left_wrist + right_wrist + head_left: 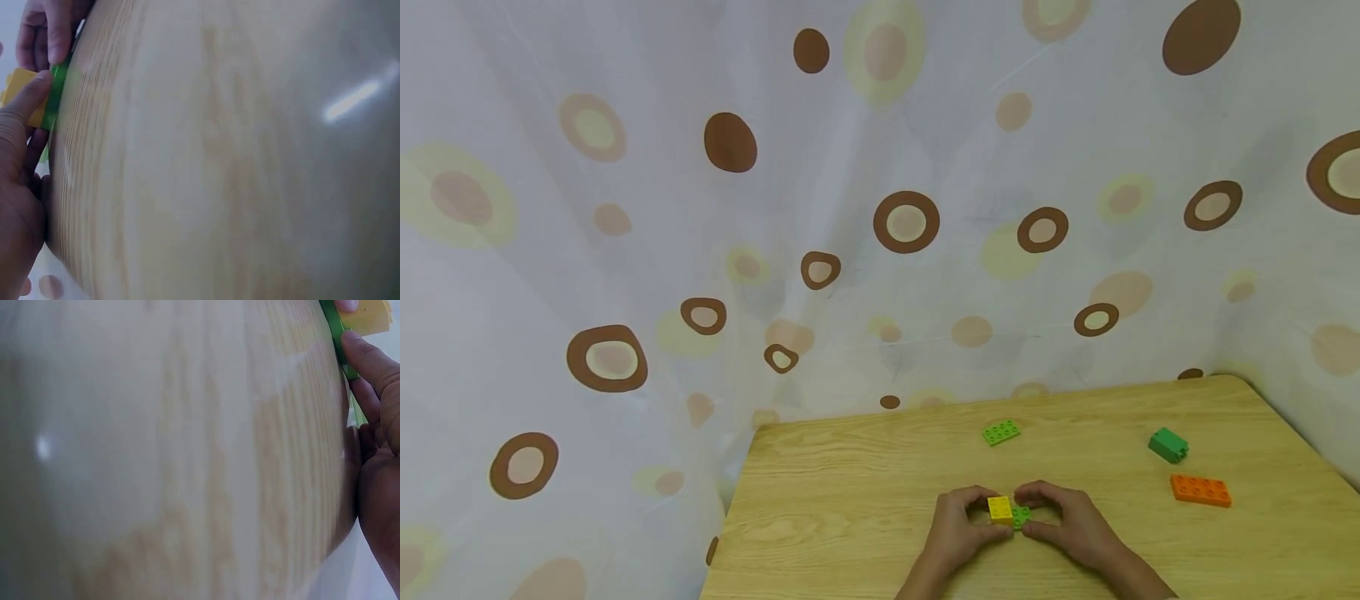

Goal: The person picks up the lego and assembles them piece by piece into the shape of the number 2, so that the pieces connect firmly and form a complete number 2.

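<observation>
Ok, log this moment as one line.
left hand: pinches yellow toy brick | right hand: pinches green studded plate | brick: atop plate

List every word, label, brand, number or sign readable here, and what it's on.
None readable in any view.
Patterned sheet: only spots and rings.
Yellow block, green block beneath it, lime block, dark green block, orange block: no legible marking; anything tiny on them would be too small to read.
Table: wood grain, no lettering.

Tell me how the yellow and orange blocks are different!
The yellow block is squarish on top; the orange block is long. The yellow block sits on a green piece, while the orange block lies on the table. The left hand grips the yellow block; no hand touches the orange block. Both have studs on top.
</observation>
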Demonstrator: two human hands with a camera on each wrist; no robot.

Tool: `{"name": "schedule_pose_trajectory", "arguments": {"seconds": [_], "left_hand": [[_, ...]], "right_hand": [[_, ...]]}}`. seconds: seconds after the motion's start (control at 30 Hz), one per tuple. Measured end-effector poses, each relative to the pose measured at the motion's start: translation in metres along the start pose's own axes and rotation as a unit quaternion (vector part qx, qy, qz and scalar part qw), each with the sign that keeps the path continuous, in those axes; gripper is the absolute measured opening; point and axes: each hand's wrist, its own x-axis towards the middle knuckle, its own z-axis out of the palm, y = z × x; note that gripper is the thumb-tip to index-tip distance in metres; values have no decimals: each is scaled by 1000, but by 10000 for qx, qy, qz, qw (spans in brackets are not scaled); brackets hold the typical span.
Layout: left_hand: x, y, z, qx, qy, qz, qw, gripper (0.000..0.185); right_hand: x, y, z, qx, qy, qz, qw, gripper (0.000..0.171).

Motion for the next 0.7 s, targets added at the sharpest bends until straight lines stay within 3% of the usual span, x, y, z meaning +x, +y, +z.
{"name": "schedule_pose_trajectory", "arguments": {"seconds": [0.5,0.7], "left_hand": [[2,-3,-1,234,-1,234,9995,41],[0,-4,-1,198,-62,205,9996,40]], "right_hand": [[2,-6,-1,-34,115,68,9999,47],[-4,-15,-23,196,435,986,9940,50]]}}
